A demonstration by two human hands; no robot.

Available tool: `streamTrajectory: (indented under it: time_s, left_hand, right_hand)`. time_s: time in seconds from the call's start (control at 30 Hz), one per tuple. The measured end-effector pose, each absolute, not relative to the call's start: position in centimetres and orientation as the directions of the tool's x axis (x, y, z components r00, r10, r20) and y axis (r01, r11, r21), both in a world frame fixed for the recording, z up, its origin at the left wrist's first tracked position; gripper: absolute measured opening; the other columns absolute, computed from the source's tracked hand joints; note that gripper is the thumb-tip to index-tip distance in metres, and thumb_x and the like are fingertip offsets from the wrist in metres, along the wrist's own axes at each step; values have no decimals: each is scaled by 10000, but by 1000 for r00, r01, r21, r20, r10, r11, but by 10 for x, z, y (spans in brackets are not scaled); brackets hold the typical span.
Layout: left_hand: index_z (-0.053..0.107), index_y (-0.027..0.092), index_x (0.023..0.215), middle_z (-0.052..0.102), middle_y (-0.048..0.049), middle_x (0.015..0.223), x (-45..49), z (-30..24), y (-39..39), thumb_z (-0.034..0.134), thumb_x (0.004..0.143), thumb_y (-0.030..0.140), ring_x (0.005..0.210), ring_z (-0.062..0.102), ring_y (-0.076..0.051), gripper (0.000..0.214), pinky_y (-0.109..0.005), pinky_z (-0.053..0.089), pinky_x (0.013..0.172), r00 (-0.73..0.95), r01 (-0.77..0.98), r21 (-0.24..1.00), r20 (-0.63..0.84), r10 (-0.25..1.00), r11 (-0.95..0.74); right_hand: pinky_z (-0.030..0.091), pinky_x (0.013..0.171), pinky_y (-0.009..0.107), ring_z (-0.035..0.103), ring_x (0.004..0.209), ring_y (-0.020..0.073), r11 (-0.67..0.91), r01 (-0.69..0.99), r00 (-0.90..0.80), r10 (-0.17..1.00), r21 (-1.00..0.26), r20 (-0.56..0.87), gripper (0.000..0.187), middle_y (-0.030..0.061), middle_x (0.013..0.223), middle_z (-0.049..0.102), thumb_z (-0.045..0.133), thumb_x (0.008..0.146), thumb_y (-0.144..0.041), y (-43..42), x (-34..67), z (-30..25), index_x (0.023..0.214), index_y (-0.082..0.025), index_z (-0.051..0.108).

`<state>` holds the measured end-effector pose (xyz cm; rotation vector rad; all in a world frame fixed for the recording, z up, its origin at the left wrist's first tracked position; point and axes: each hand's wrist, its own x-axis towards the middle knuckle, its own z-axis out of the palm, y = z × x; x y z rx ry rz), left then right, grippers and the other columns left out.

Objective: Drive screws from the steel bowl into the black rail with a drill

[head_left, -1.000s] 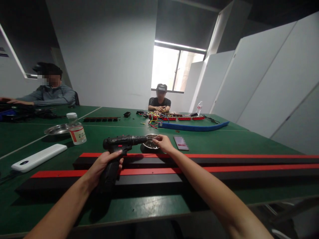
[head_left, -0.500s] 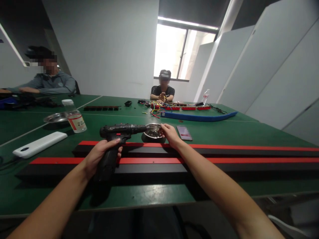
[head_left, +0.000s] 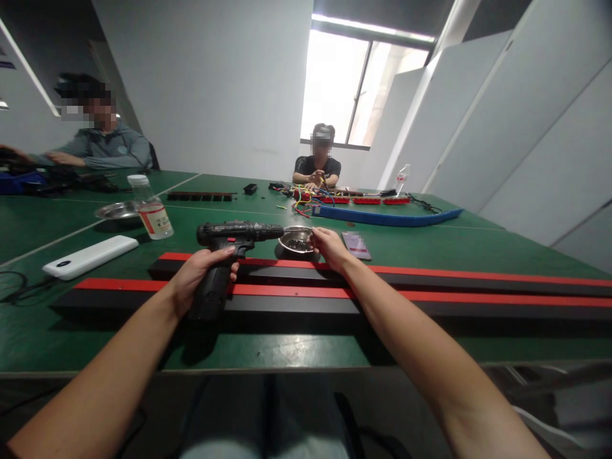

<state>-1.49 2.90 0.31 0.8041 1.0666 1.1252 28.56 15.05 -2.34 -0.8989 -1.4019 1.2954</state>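
Drill [head_left: 228, 235] within the left grip [head_left: 199, 270]

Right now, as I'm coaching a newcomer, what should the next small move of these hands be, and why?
I'd probably hold the drill steady in the left hand and let the right hand check the drill's tip: the drill points sideways toward the right hand's pinched fingers, which are by the metal bowl of small dark parts. Whether they grip anything is too small to tell.

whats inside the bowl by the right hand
The bowl holds small dark pieces, too small to identify. The right hand covers its right edge, hiding anything there.
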Motion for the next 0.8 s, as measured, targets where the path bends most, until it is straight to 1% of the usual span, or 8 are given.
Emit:
streamTrajectory:
  time_s: [0.1, 0.3, 0.47, 0.53, 0.7, 0.8]
  left_hand:
    - [687, 85, 901, 706, -93, 733, -15, 3, 29, 756, 835, 261, 512, 678, -167, 201, -261, 579, 443, 74, -301, 909, -280, 957, 289]
    - [672, 105, 869, 709, -87, 741, -15, 2, 28, 758, 835, 255, 529, 688, -169, 177, -262, 585, 449, 80, -297, 909, -284, 956, 294]
    - [662, 110, 898, 715, -89, 738, -12, 6, 25, 754, 829, 228, 517, 691, -175, 165, -252, 575, 438, 55, -321, 897, -302, 952, 304]
    - [663, 107, 910, 709, -87, 732, -12, 7, 24, 755, 830, 232, 521, 691, -178, 176, -256, 577, 442, 69, -323, 893, -310, 948, 315]
    - [675, 86, 917, 699, -84, 758, -13, 4, 25, 764, 831, 263, 545, 686, -167, 217, -265, 589, 481, 108, -292, 911, -272, 956, 292]
    - [667, 86, 916, 704, -85, 764, -13, 6, 25, 739, 851, 253, 552, 682, -162, 193, -251, 577, 479, 103, -270, 919, -268, 958, 286]
  right_hand:
    - [324, 509, 227, 476, 586, 104, 169, -113, -243, 951, -979, 192, 456, -11, 663, 570, 756, 729, -596, 148, 285, -23, 753, -189, 554]
    - [327, 514, 231, 492, 577, 107, 183, -42, -267, 945, -982, 188, 441, -4, 650, 582, 709, 782, -599, 145, 283, -21, 758, -179, 579]
    - [321, 496, 223, 487, 574, 105, 185, -58, -257, 947, -981, 193, 424, -10, 648, 572, 706, 806, -587, 147, 285, -23, 789, -180, 586]
    - [315, 491, 221, 484, 576, 103, 184, -54, -254, 948, -982, 191, 424, -6, 658, 573, 703, 811, -585, 148, 285, -24, 785, -179, 584]
    - [317, 494, 216, 476, 576, 99, 230, -1, -251, 942, -973, 223, 415, -8, 664, 567, 674, 842, -576, 149, 285, -26, 754, -186, 562]
    - [320, 497, 207, 465, 559, 95, 234, 40, -230, 948, -971, 219, 397, -20, 637, 546, 654, 879, -547, 148, 285, -25, 742, -194, 533]
